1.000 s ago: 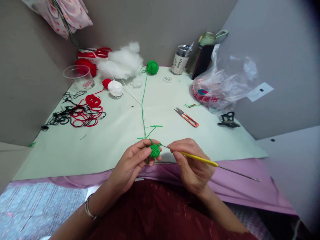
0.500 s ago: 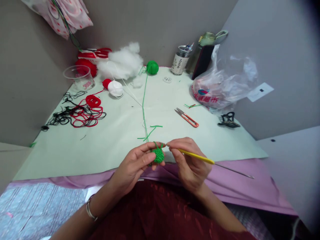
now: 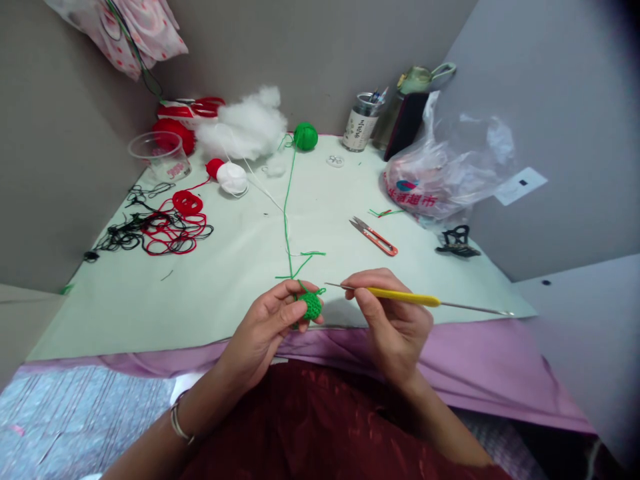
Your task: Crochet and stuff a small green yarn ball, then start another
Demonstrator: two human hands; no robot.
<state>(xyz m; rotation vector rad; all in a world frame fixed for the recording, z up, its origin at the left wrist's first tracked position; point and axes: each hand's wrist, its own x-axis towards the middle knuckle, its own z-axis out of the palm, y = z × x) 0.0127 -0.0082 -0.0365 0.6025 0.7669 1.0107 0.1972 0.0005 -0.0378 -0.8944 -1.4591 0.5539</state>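
My left hand pinches a small round green crochet piece between thumb and fingers. A loop of green yarn stands up at the piece's upper right edge. My right hand grips a crochet hook by its yellow handle. The thin metal tip points left, just to the right of the loop and apart from it. A longer metal shaft sticks out of the handle's right end. Green yarn runs from the piece back to a green yarn ball at the rear of the table.
Orange thread snips lie right of centre, near a plastic bag and a black hair claw. Tangled black and red yarn, a clear cup and white stuffing are on the left. Green yarn scraps lie ahead of my hands.
The hook has moved away from the green piece, to the right, and lies more level. The yarn loop stands free of the tip. My left hand has shifted slightly left with the piece.
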